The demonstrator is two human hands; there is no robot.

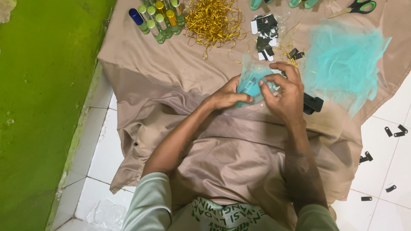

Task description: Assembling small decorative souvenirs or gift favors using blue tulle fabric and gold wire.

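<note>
Both of my hands work on one small piece of turquoise mesh fabric above a beige cloth spread on the floor. My left hand pinches the mesh from the left side. My right hand grips it from the right, fingers curled over the top. What the mesh wraps, if anything, is hidden by my fingers. A black stapler-like object lies just right of my right hand.
A heap of turquoise mesh pieces lies right. Gold strings, small bottles with coloured caps, black tags and green-handled scissors sit at the cloth's far edge. Black clips dot the white tiles; a green wall stands left.
</note>
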